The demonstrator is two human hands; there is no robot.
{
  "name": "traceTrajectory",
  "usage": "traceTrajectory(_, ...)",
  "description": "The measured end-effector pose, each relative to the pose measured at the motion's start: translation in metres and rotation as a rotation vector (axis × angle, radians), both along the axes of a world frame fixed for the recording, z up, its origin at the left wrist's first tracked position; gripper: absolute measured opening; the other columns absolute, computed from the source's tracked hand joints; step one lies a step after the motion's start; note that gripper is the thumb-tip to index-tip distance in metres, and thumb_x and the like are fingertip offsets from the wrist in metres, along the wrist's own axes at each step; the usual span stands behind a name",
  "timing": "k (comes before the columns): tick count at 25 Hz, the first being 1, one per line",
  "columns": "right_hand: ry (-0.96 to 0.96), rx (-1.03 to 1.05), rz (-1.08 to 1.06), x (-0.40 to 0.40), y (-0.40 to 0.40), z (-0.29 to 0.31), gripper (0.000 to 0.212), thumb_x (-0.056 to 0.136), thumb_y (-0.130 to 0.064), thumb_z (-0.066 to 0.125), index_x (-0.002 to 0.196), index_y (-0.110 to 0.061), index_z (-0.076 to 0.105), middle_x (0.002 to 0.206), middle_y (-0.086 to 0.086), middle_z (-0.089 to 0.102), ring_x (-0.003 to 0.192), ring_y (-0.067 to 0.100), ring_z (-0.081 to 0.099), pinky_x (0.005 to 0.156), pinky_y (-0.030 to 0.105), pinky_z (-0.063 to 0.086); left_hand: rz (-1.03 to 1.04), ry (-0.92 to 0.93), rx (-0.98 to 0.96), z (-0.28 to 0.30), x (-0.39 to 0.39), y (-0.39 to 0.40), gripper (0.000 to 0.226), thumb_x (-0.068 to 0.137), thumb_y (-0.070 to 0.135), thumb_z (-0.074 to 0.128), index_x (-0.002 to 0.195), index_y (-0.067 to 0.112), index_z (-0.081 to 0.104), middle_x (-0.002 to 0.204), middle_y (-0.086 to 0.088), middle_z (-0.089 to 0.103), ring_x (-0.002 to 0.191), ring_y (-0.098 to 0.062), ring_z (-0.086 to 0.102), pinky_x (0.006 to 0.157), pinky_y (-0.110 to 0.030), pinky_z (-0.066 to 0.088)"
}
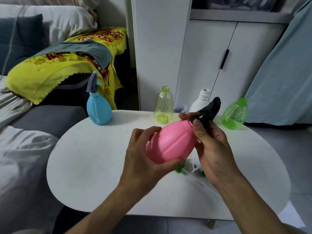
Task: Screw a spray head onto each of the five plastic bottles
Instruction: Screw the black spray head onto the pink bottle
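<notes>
1. nearest, the left hand [145, 149] wraps the base of the pink bottle [170, 142], fingers closed around it and holding it tilted above the table [87, 166], neck pointing away and to the right.
2. the right hand [211, 146] pinches the collar of the black spray head [208, 109] at the bottle's neck — thumb on the near side, fingertips on the far side, closed on it. the head sits on the neck; how far it is threaded cannot be told, so this looks like the tightening step.
3. under the right fingers lie loose spray heads [195, 166], white with green tips, partly hidden by the hands; their count is not clear.
4. beyond the fingers, on the far edge of the table: to the left a blue bottle [98, 108] with its grey head already on — it looks done.
5. just past the fingertips stand a yellow-green bottle [163, 105], a white bottle [200, 102] and, to the right, a ribbed green bottle [235, 114], the three with bare necks.
6. judged so: one finished, one in hand, three left.
</notes>
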State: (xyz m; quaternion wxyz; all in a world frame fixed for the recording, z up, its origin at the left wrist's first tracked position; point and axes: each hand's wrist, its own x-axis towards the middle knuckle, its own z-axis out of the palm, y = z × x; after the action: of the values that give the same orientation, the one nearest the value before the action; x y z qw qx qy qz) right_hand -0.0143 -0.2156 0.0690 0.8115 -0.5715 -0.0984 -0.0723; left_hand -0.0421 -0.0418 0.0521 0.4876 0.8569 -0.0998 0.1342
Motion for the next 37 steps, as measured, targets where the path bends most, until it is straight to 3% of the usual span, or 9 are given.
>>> traceTrajectory(2,-0.005,0.049,0.007,-0.001,-0.001,0.001,0.040,0.082,-0.040,0.072,0.112,-0.013,0.069,0.115,0.006,0.075,0.117,0.020,0.064,0.095,0.034,0.050,-0.048,-0.025,0.019,-0.002,0.001,-0.002,0.092,0.050,0.072,0.075,0.129,0.036,0.043,0.130,0.012,0.044,0.114,-0.010,0.051,0.081,-0.021,0.056)
traceTrajectory(5,-0.007,0.089,0.089,-0.002,-0.005,0.007,0.037,0.080,-0.040,0.074,0.107,-0.015,0.071,0.112,0.008,0.075,0.115,0.022,0.065,0.090,0.031,0.053,-0.270,0.175,-0.199,0.001,0.007,0.005,0.094,0.045,0.058,0.085,0.128,0.047,0.041,0.133,0.014,0.047,0.110,-0.010,0.059,0.076,-0.027,0.061)
traceTrajectory(9,0.024,0.050,0.041,-0.002,-0.001,0.004,0.027,0.084,-0.030,0.069,0.104,-0.013,0.073,0.110,0.011,0.076,0.112,0.022,0.067,0.091,0.030,0.052,-0.112,0.041,0.009,-0.005,0.000,-0.010,0.100,0.044,0.068,0.080,0.129,0.046,0.031,0.130,0.019,0.046,0.111,-0.010,0.056,0.085,-0.023,0.056)
traceTrajectory(13,0.030,0.103,0.160,-0.003,-0.009,0.008,0.030,0.079,-0.035,0.075,0.103,-0.017,0.075,0.112,0.011,0.075,0.114,0.024,0.066,0.091,0.033,0.053,-0.375,0.280,-0.213,0.006,0.012,0.007,0.096,0.041,0.059,0.087,0.123,0.056,0.037,0.124,0.022,0.050,0.101,-0.006,0.064,0.071,-0.023,0.060)
traceTrajectory(18,0.032,0.061,0.097,-0.002,-0.001,0.002,0.034,0.080,-0.037,0.073,0.104,-0.014,0.074,0.114,0.013,0.074,0.117,0.026,0.064,0.105,0.042,0.046,-0.040,-0.109,0.178,0.005,-0.002,-0.012,0.105,0.047,0.072,0.077,0.135,0.027,0.040,0.129,0.008,0.051,0.102,-0.011,0.055,0.080,-0.022,0.053)
traceTrajectory(23,0.011,0.189,0.343,-0.002,-0.004,0.006,0.039,0.079,-0.030,0.080,0.111,-0.010,0.070,0.116,0.016,0.071,0.119,0.029,0.061,0.101,0.037,0.047,-0.304,0.204,-0.032,0.019,0.012,0.014,0.094,0.038,0.073,0.082,0.120,0.059,0.038,0.119,0.027,0.053,0.102,-0.006,0.062,0.070,-0.022,0.061)
traceTrajectory(26,0.007,0.221,0.316,-0.001,0.000,0.006,0.044,0.081,-0.025,0.078,0.119,-0.007,0.067,0.120,0.015,0.070,0.123,0.029,0.059,0.100,0.033,0.047,-0.158,0.063,0.070,0.014,0.003,0.000,0.095,0.043,0.078,0.073,0.126,0.050,0.035,0.118,0.026,0.052,0.100,-0.002,0.060,0.075,-0.016,0.057)
traceTrajectory(33,-0.031,0.052,0.161,-0.001,0.003,0.010,0.021,0.086,-0.030,0.070,0.100,-0.016,0.075,0.101,0.010,0.076,0.107,0.024,0.067,0.095,0.028,0.049,-0.186,0.202,-0.038,0.009,0.003,0.001,0.084,0.039,0.076,0.075,0.111,0.061,0.034,0.108,0.035,0.049,0.094,-0.001,0.060,0.064,-0.009,0.053)
traceTrajectory(37,-0.018,0.005,0.023,-0.001,0.011,0.007,0.019,0.082,-0.031,0.069,0.095,-0.019,0.078,0.099,0.010,0.077,0.107,0.025,0.068,0.094,0.028,0.051,-0.010,0.052,0.000,-0.001,-0.001,-0.011,0.097,0.042,0.076,0.071,0.125,0.045,0.032,0.118,0.021,0.049,0.099,-0.007,0.058,0.078,-0.011,0.045)
